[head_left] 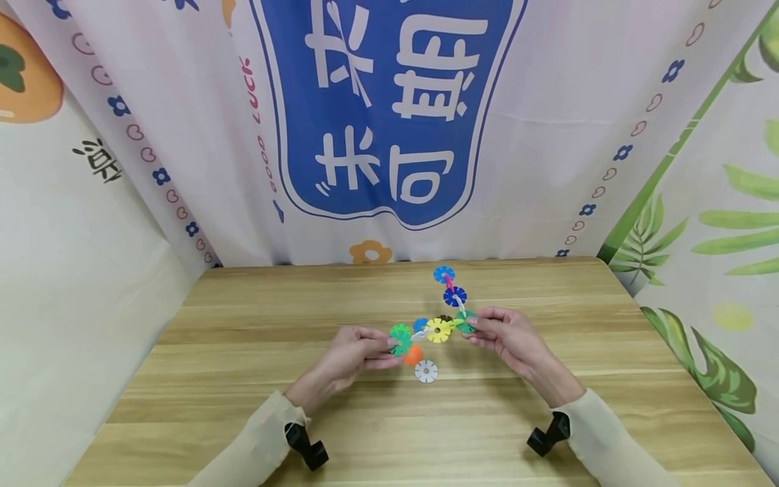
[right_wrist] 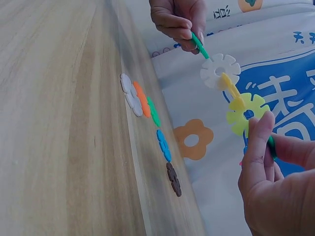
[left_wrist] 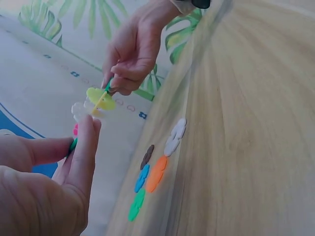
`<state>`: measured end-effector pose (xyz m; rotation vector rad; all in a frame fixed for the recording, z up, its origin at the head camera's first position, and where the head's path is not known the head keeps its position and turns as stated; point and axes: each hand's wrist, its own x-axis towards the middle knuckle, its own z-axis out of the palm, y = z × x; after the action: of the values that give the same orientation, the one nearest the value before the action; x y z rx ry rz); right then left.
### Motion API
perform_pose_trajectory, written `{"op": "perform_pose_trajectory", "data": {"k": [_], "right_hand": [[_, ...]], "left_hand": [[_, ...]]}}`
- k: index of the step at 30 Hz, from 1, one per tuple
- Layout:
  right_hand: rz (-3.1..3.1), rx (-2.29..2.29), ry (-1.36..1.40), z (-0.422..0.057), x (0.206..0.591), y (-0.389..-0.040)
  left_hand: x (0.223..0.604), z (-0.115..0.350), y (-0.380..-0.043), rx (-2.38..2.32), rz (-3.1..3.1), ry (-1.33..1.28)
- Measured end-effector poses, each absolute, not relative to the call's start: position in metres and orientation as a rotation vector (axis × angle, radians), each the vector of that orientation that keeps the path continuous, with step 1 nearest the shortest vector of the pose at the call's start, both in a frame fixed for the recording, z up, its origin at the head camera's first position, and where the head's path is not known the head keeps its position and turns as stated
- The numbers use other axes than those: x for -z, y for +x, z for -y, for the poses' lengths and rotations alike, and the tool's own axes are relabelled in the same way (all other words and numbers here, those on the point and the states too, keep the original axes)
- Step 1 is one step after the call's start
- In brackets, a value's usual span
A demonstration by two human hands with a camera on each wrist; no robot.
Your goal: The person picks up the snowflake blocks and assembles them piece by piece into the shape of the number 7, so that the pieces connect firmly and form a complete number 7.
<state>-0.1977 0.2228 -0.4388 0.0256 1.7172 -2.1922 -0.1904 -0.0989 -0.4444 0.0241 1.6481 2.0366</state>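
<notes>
One chain of plastic discs point(head_left: 438, 331) was held above the table point(head_left: 243, 379), the left hand point(head_left: 356, 350) pinching its green end point(head_left: 402, 349), the right hand point(head_left: 510, 336) a green disc point(head_left: 465, 318) midway; joining seemed underway, the next push probably calling for aligned slots.

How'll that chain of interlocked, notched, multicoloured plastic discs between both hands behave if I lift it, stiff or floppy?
The multicoloured chain spans between the left hand and right hand without obvious sag, so it's probably fairly stiff. Its discs look thin, suggesting little weight. They slot together at their rims, so a twist or tug might pull them apart.
</notes>
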Motion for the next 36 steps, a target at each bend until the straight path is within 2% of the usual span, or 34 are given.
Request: {"op": "perform_pose_trajectory", "data": {"k": [36], "right_hand": [[-1.706, 2.201, -0.014, -0.2153, 0.4447, -0.1932]], "left_hand": [[0.4483, 0.0927, -0.187, -2.06, -1.675, -0.067]]}}
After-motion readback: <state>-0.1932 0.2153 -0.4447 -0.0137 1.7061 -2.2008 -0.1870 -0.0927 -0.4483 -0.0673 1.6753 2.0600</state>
